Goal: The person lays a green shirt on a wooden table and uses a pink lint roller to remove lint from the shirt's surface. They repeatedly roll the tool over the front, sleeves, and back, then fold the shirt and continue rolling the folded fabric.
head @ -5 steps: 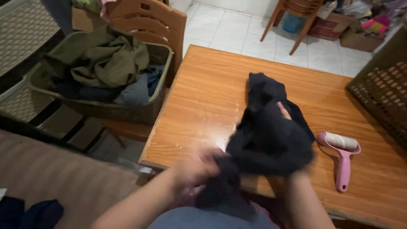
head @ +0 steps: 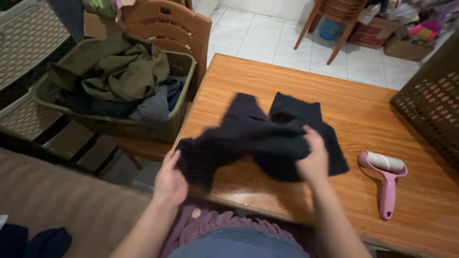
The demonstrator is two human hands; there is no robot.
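Closest in, a ruffled purple hem point(head: 224, 222) over blue fabric at the lap, soft and gathered. Just above, left hand point(head: 170, 180) clamped on the lower left corner of a black knit garment point(head: 258, 138), fingers curled into the thick ribbed cloth at the table's near edge. Right hand point(head: 313, 160) pinching a bunched fold of the same garment near its middle, knuckles up, thumb tucked under the cloth. Garment stretched between both hands, partly lifted and partly draped on the wooden table point(head: 344, 95), dark, matte, slightly fuzzy, with two squared flaps spreading toward the far side. Tabletop glossy orange-brown, varnished, grain running lengthwise, a wet-looking shine along the near edge. To the right, lying flat and well apart from the garment, a pink plastic lint roller point(head: 386, 184), white cylinder head, slim handle pointing toward the near edge. Off the left side, a striped brownish cushion surface point(head: 67, 200), coarse weave. Further left and back, an olive plastic laundry basket point(head: 184, 71) with lattice walls, heaped with crumpled olive-green clothes point(head: 119, 67) and some grey and navy pieces. Right edge, a dark perforated basket point(head: 430, 105), rigid, holes in rows. Farthest back, brown moulded plastic chairs point(head: 165, 24) and white floor tiles point(head: 267, 36).
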